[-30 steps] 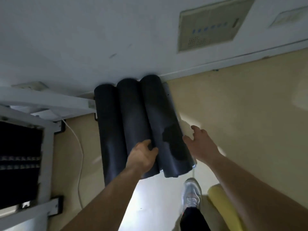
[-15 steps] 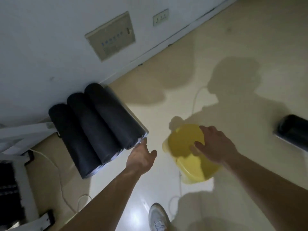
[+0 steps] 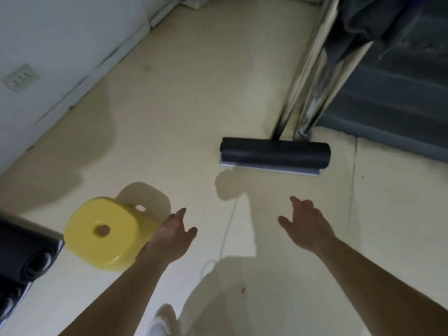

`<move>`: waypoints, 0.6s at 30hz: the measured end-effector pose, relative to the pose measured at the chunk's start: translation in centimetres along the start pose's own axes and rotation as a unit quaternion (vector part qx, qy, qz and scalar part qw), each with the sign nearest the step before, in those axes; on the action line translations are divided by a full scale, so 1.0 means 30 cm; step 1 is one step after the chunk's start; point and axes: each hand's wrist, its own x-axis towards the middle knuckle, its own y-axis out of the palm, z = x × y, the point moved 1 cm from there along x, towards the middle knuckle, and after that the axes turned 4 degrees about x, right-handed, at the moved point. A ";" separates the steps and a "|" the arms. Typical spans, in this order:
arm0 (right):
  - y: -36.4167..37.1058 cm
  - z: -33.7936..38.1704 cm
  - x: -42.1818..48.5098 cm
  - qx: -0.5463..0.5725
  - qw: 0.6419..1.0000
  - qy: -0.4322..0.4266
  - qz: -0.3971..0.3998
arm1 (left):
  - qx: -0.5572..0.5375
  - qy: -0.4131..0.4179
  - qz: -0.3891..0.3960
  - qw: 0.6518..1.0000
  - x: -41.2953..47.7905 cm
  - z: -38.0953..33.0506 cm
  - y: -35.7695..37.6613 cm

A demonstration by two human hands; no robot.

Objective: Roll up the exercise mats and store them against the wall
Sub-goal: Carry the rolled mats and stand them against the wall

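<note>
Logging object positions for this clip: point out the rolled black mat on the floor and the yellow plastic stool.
Rolled black mat [image 3: 275, 152], head view, middle of the roll.
Yellow plastic stool [image 3: 101, 230], head view, seat top.

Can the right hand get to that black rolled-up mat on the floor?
Probably yes. The right hand is open and empty, and only bare floor lies between it and the rolled mat, though it isn't touching yet.
</note>
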 end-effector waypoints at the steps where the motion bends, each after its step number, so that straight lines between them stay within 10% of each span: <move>1: -0.030 -0.086 0.018 0.020 1.000 0.023 -0.005 | 0.006 0.010 0.001 1.000 0.018 -0.079 0.033; 18: -0.074 -0.584 0.922 0.084 0.988 0.132 -0.001 | 0.101 0.024 0.026 0.994 0.915 -0.595 0.393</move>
